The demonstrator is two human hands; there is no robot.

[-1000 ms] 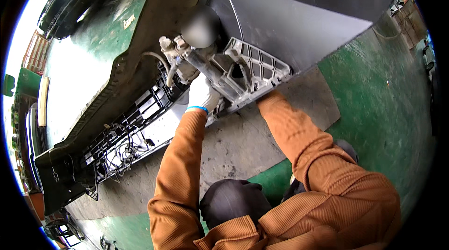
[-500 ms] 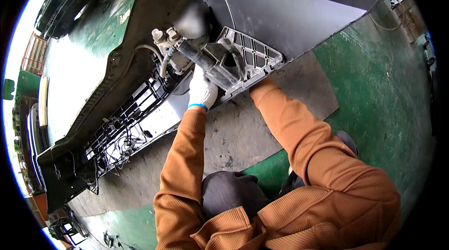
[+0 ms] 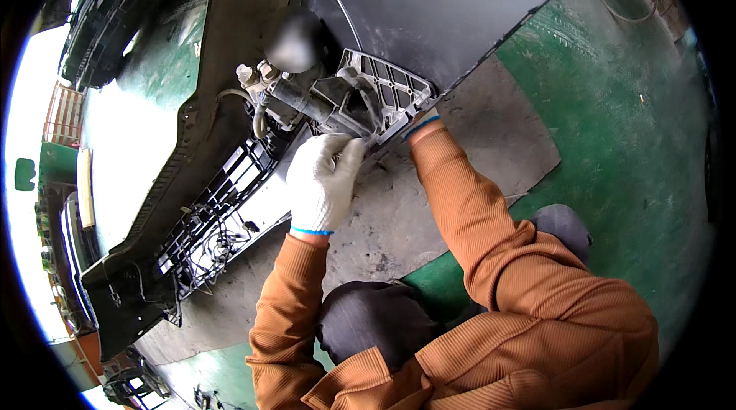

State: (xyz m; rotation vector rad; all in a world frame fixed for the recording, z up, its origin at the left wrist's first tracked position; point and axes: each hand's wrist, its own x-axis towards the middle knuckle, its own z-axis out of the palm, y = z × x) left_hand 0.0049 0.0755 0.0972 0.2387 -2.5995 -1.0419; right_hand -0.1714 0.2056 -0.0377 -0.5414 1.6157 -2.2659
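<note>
A large dark car bumper (image 3: pixel 445 23) lies inside up in front of me, with a ribbed grey plastic bracket (image 3: pixel 391 77) at its near edge. My left hand (image 3: pixel 326 180), in a white knitted glove, is at the bracket's lower left corner. Its thumb and fingers are pinched together; whatever is between them is too small to make out. Only the glove cuff and wrist of my right hand (image 3: pixel 424 120) show at the bracket's near edge; the fingers are hidden beneath it. Beside the bracket sit a dark cylindrical part (image 3: pixel 299 96) and pale hose fittings (image 3: pixel 257 77).
A black grille frame (image 3: pixel 222 195) with tangled wiring (image 3: pixel 218 245) runs along the bumper's left part. Underneath lies a worn grey mat (image 3: pixel 491 149) on a green floor (image 3: pixel 613 142). Another black bumper-like part (image 3: pixel 123 11) stands at the upper left.
My left hand has come out from under the bracket's edge toward me and now pinches. My right hand has drawn back slightly, baring its cuff. The bumper appears shifted left in view.
</note>
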